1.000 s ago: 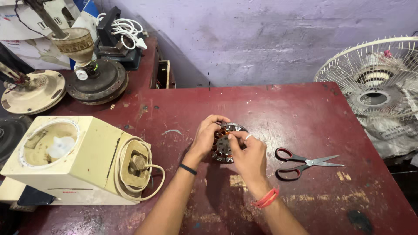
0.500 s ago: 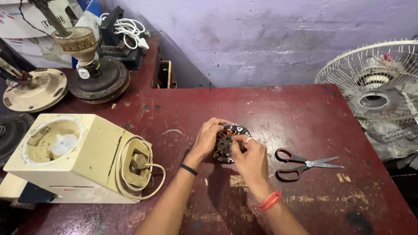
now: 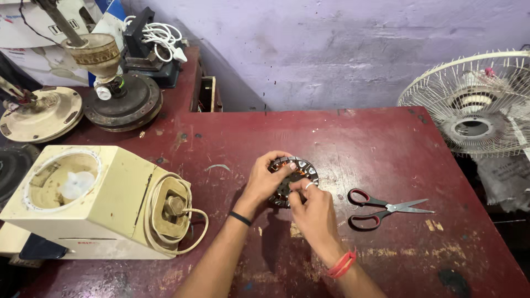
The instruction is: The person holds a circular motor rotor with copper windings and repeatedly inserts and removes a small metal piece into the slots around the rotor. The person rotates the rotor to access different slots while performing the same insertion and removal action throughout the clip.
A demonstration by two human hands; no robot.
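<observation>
My left hand point(image 3: 264, 182) clamps the round copper-wound motor stator point(image 3: 295, 179) by its nine o'clock rim, propping it on the worn red wooden table point(image 3: 386, 149), seemingly to steady it. My right hand point(image 3: 310, 209), at six o'clock, pinches at its windings. Red-handled steel scissors point(image 3: 386, 208) lie at three o'clock

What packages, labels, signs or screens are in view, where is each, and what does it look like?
White box with blue and red print: top left corner, behind the old fan motors, partly hidden.
Small dark printed label: low on the front face of the cream mixer base, at left on the table; too small to make out.
No signs or screens show.
</observation>
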